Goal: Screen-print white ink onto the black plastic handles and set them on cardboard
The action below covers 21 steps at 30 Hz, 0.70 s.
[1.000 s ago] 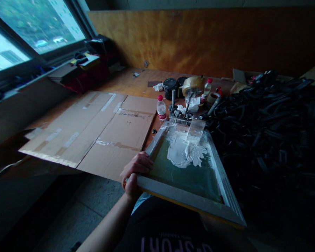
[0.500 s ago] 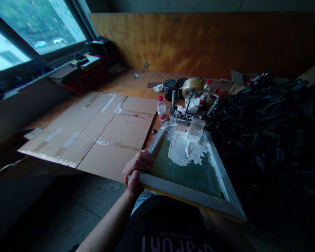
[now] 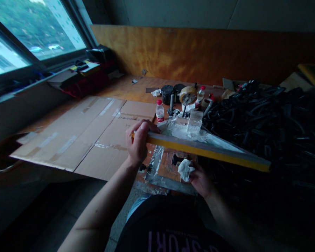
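My left hand [image 3: 140, 140] grips the near left corner of a yellow-edged frame [image 3: 207, 148], which is tilted up at its near side. White paste [image 3: 183, 131] lies on the frame's mesh, beside a flat pale block [image 3: 195, 119] at the far end. Under the raised frame, my right hand [image 3: 201, 180] holds a crumpled white cloth [image 3: 186, 170]. The cloth is next to a small black part [image 3: 176, 160] on a wooden base plate [image 3: 165, 168].
Flattened cardboard [image 3: 94, 129] covers the table's left side. A red-capped bottle [image 3: 159, 111], dark jars [image 3: 167, 94] and a tape roll [image 3: 188, 95] stand behind the frame. Black parts [image 3: 252, 122] are heaped on the right.
The frame's near side has swung up, with my left hand still on its corner. The base plate and black part now show below it, and my right hand has come into view with the cloth.
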{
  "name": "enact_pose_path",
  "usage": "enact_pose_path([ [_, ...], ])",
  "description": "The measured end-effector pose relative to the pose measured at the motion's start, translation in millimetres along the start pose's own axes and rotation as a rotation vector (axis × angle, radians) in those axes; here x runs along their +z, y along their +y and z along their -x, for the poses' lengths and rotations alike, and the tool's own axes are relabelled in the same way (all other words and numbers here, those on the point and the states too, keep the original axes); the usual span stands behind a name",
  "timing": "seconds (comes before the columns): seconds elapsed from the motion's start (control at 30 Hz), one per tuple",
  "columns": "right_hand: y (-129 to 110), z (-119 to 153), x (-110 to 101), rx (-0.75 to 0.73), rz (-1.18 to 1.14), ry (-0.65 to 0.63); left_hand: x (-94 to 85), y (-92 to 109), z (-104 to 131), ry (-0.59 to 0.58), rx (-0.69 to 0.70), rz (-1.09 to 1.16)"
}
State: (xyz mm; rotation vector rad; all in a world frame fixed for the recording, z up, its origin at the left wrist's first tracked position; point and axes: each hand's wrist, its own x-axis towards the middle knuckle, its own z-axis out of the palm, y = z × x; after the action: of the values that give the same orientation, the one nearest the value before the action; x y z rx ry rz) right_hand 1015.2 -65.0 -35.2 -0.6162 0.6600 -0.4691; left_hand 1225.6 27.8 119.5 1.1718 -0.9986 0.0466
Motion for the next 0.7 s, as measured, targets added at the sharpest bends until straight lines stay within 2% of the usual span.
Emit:
enact_pose_path([
  [0.1, 5, 2, -4, -0.002, -0.051, 0.055, 4.3, 0, -29, -0.009, 0.011, -0.106],
  [0.2, 12, 6, -5, -0.016, -0.082, 0.087, 7.3, 0, -44, -0.020, 0.039, -0.145],
  [0.43, 24, 13, 4, -0.049, -0.096, 0.069, 10.9, 3, -47, -0.043, 0.005, -0.055],
  [0.53, 32, 13, 7, -0.050, -0.110, 0.083, 7.4, -4, -41, -0.027, 0.020, 0.051],
  [0.6, 36, 12, 10, -0.058, -0.113, 0.096, 2.3, -15, -27, 0.039, 0.029, 0.112],
  [0.63, 38, 12, 11, -0.067, -0.114, 0.104, -1.1, -22, -16, 0.085, 0.006, 0.126],
  [0.7, 40, 12, 17, -0.078, -0.115, 0.121, -8.5, -38, 15, 0.139, -0.146, 0.116],
])
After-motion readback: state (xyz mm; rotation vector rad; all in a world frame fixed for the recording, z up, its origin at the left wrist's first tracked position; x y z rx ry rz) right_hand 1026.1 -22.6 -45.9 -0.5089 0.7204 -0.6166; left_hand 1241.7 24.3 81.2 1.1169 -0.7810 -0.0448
